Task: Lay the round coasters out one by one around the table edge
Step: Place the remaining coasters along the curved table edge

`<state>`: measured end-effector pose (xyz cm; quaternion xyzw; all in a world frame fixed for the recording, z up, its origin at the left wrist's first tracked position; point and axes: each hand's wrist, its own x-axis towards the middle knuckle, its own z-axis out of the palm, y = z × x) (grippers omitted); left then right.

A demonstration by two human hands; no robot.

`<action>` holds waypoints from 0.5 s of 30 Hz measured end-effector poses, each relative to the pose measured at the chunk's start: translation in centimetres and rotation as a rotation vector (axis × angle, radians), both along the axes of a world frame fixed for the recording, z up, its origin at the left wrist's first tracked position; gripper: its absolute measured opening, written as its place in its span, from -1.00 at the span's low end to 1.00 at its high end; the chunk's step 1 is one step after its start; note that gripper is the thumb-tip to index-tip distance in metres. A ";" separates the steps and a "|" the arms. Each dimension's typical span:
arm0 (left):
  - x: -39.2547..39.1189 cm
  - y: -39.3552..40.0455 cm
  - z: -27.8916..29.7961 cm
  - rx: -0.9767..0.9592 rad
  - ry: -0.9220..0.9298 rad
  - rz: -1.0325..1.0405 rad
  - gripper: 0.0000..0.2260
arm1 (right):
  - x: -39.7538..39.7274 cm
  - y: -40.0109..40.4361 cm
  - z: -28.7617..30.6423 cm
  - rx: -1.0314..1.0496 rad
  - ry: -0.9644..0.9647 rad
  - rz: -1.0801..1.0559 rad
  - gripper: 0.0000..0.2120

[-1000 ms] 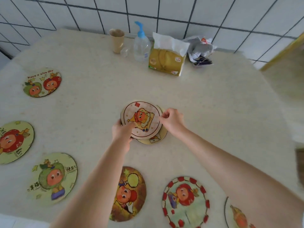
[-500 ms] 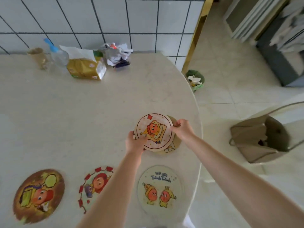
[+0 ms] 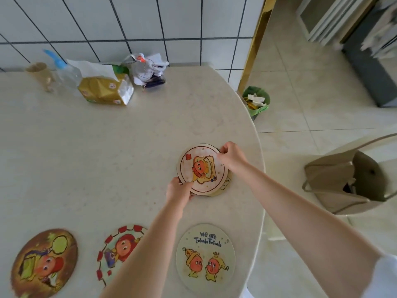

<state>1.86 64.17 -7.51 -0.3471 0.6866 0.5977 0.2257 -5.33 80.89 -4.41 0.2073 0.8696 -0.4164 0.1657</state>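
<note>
A small stack of round coasters (image 3: 202, 169) is held near the table's right edge, its top one showing an orange character on toast. My left hand (image 3: 179, 189) grips the stack's lower left rim. My right hand (image 3: 232, 157) pinches the upper right rim of the top coaster. A second coaster (image 3: 225, 183) peeks out beneath on the right. Three coasters lie flat along the near edge: a brown one (image 3: 43, 263), a red-bordered one (image 3: 117, 248) partly hidden by my left forearm, and a pale "we are" one (image 3: 205, 258).
The beige table (image 3: 107, 151) curves away at the right. At the back by the tiled wall stand a paper cup (image 3: 40, 75), a pump bottle (image 3: 66, 73), a tissue pack (image 3: 106, 89) and crumpled bags (image 3: 148, 69). On the floor are a green bin (image 3: 256, 101) and a tan bag (image 3: 348, 181).
The view has swung right, from the table's left side to its right edge. Both hands have kept hold of the coaster stack and carried it toward the right edge.
</note>
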 end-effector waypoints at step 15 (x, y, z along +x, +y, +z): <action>-8.7 -0.6 2.9 0.023 0.086 0.017 -0.95 | -4.3 2.5 0.2 -0.132 -0.009 -0.116 -0.88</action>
